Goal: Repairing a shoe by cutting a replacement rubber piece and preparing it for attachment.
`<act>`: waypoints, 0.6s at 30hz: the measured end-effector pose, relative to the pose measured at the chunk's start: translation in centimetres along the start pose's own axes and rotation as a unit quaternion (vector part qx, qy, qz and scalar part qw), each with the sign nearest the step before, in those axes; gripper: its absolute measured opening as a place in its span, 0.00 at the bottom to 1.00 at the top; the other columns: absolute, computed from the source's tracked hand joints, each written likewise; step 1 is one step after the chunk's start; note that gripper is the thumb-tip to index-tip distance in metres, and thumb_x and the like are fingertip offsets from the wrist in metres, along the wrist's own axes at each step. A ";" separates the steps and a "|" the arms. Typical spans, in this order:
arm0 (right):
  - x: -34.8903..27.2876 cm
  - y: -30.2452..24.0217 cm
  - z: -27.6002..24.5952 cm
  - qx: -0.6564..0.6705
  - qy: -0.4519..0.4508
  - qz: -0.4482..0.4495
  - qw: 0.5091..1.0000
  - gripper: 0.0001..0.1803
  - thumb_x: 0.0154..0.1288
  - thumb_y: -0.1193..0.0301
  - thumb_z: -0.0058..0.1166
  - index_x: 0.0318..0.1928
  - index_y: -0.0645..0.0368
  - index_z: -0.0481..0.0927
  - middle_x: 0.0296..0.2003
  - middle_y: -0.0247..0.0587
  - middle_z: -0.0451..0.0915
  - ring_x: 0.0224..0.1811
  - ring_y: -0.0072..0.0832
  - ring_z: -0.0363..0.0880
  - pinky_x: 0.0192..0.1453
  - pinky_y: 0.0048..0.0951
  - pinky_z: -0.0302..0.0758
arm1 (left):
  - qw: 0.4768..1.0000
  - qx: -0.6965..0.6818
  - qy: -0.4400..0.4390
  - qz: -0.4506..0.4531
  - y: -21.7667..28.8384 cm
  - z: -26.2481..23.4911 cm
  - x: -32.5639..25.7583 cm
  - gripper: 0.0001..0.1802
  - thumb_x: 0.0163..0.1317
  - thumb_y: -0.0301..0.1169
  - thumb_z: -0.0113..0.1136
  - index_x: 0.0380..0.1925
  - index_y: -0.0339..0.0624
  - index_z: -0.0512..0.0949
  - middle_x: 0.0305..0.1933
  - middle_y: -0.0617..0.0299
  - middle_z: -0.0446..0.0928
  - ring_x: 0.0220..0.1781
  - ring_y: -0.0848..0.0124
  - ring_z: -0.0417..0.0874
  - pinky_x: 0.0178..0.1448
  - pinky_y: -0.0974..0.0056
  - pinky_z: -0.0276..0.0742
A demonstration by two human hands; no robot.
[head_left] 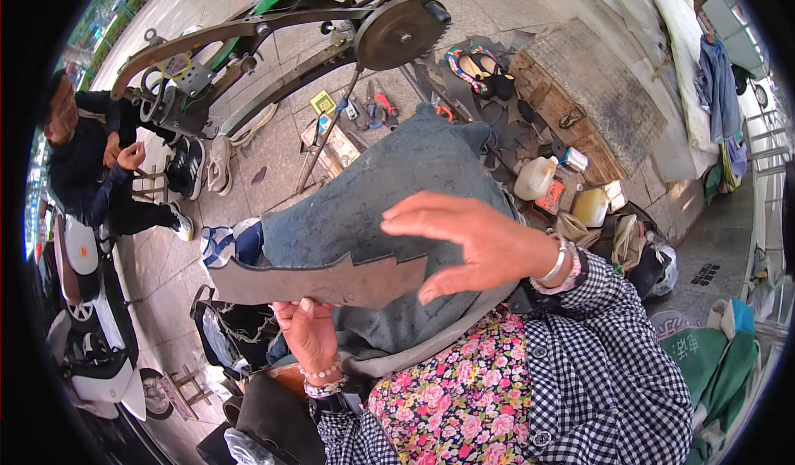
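A flat brown sheet of sole material (331, 281), with a jagged upper edge, is pinched at its lower edge by my left hand (310, 332). It lies above the dark blue-grey apron (389, 187) spread over my lap. My right hand (476, 237) hovers past the sheet's right end, thumb and fingers spread, with nothing in it. Whether its thumb touches the sheet I cannot tell. Beyond my knees stands a hand-cranked sewing machine (273, 59) with a large toothed wheel (402, 33).
Pliers and other hand tools (381, 110) lie on the paving. To the right are a wooden box (588, 92), colourful shoes (480, 72), dark scraps and a whitish plastic jug (536, 178). A seated person (99, 150) is at the left, near a parked scooter (95, 349).
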State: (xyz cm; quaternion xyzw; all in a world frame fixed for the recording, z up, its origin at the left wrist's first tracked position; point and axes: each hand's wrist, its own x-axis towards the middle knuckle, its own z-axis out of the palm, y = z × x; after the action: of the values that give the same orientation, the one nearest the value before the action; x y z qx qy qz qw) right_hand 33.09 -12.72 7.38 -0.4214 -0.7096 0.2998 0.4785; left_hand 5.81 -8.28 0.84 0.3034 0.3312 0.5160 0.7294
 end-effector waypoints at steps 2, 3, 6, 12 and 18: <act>-1.0 1.1 2.7 -0.036 0.013 -0.033 0.999 0.22 0.50 0.62 0.60 0.42 0.63 0.72 0.38 0.49 0.75 0.34 0.40 0.77 0.38 0.34 0.72 | 1.000 0.015 -0.019 0.004 0.3 0.4 -0.8 0.18 0.50 0.20 0.56 0.41 0.44 0.66 0.40 0.65 0.74 0.41 0.69 0.76 0.46 0.60 0.72; -1.3 1.0 3.3 0.038 -0.065 0.051 0.996 0.21 0.50 0.64 0.59 0.41 0.63 0.72 0.36 0.50 0.76 0.33 0.44 0.76 0.37 0.36 0.71 | 0.999 0.027 -0.032 0.017 0.4 0.5 -1.2 0.19 0.49 0.19 0.57 0.42 0.44 0.66 0.41 0.63 0.74 0.43 0.68 0.76 0.49 0.59 0.71; -1.7 2.0 4.0 0.121 -0.118 0.112 0.979 0.18 0.50 0.68 0.58 0.40 0.64 0.71 0.30 0.52 0.76 0.32 0.47 0.75 0.35 0.38 0.69 | 0.998 0.048 -0.035 0.034 0.3 0.7 -1.6 0.22 0.47 0.19 0.57 0.44 0.43 0.66 0.43 0.62 0.75 0.46 0.67 0.76 0.53 0.57 0.69; -2.5 2.6 3.9 0.166 -0.105 0.121 0.973 0.16 0.51 0.72 0.56 0.41 0.64 0.72 0.31 0.49 0.77 0.33 0.44 0.76 0.35 0.36 0.69 | 0.996 0.077 -0.050 0.016 0.5 0.8 -2.0 0.20 0.46 0.20 0.60 0.41 0.42 0.69 0.40 0.59 0.75 0.44 0.67 0.76 0.52 0.60 0.69; -4.1 4.0 2.0 0.225 -0.029 0.102 0.969 0.09 0.52 0.74 0.57 0.28 0.66 0.72 0.21 0.39 0.69 0.23 0.25 0.67 0.28 0.26 0.63 | 0.972 0.189 -0.129 0.063 0.7 2.2 -1.0 0.23 0.50 0.30 0.63 0.46 0.37 0.69 0.46 0.52 0.73 0.48 0.63 0.74 0.49 0.60 0.69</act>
State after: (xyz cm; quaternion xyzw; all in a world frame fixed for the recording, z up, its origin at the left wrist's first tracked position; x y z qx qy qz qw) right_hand 33.21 -14.56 1.60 -0.3642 -0.5908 0.5110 0.5072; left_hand 6.94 -9.25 2.81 0.5198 0.3065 0.4456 0.6613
